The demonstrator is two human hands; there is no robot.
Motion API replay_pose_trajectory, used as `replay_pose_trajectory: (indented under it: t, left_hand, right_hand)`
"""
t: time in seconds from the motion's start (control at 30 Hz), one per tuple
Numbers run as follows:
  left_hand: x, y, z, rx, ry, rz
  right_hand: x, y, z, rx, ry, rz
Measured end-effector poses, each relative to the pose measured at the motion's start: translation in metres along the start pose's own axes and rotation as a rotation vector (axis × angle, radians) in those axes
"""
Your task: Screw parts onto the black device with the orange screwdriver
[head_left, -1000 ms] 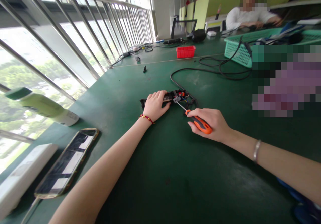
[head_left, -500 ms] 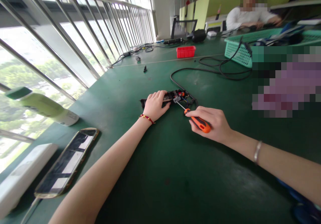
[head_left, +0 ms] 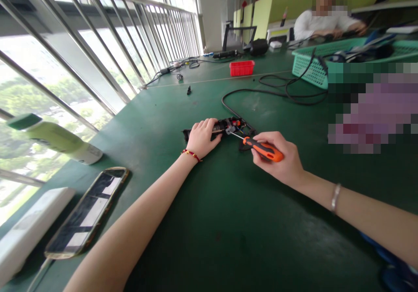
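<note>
The person's two hands are apart, both busy at the middle of the green table (head_left: 212, 222). The left hand (head_left: 203, 137) is clamped over a black device (head_left: 222, 126), fingers across its top and thumb along the near side, pinning it flat. At its right end the insides lie bare, a red part and thin coloured wires showing. The right hand (head_left: 281, 157) grips an orange-and-black screwdriver (head_left: 267, 151), its shaft slanting left to a grey piece on the device; I can't tell whether the tip sits in a screw. A black cable (head_left: 241, 92) loops away on the far side towards a green basket (head_left: 308, 69) at the far right. Over on the near left lie a phone (head_left: 88, 213) and, beyond it, a bottle (head_left: 58, 139) tipped in my view.
</note>
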State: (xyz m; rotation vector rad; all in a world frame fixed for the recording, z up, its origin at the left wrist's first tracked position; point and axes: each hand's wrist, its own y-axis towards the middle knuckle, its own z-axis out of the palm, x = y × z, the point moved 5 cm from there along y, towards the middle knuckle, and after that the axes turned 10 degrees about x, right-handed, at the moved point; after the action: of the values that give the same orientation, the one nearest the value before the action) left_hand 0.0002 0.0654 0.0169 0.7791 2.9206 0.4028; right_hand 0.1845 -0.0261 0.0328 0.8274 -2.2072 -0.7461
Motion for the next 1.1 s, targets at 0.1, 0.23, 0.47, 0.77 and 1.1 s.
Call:
replay_pose_trajectory:
  t: [0.1,0.23,0.47,0.77,1.1]
  left_hand:
    - [0.0002,-0.0001,0.0000,-0.003,-0.001,0.002]
    - [0.0002,-0.0005,-0.0005,-0.011,0.001,0.008]
    - [-0.0004,-0.0008,-0.0017,-0.009,0.002,0.005]
    - [-0.0005,-0.0011,-0.0021,-0.026,-0.009,0.018]
    - [-0.0004,-0.0010,-0.0023,-0.018,-0.002,0.002]
  right_hand:
    - [-0.0021,-0.0014,0.0005,-0.025,0.015,0.006]
    - [0.0000,-0.0001,0.0006,0.005,0.026,0.001]
    - [-0.0014,-0.0012,-0.0039,-0.119,0.001,0.023]
    - [0.0014,0.0010,-0.0040,-0.061,0.020,0.028]
    - [0.0011,0.0003,-0.0038,-0.042,0.011,0.021]
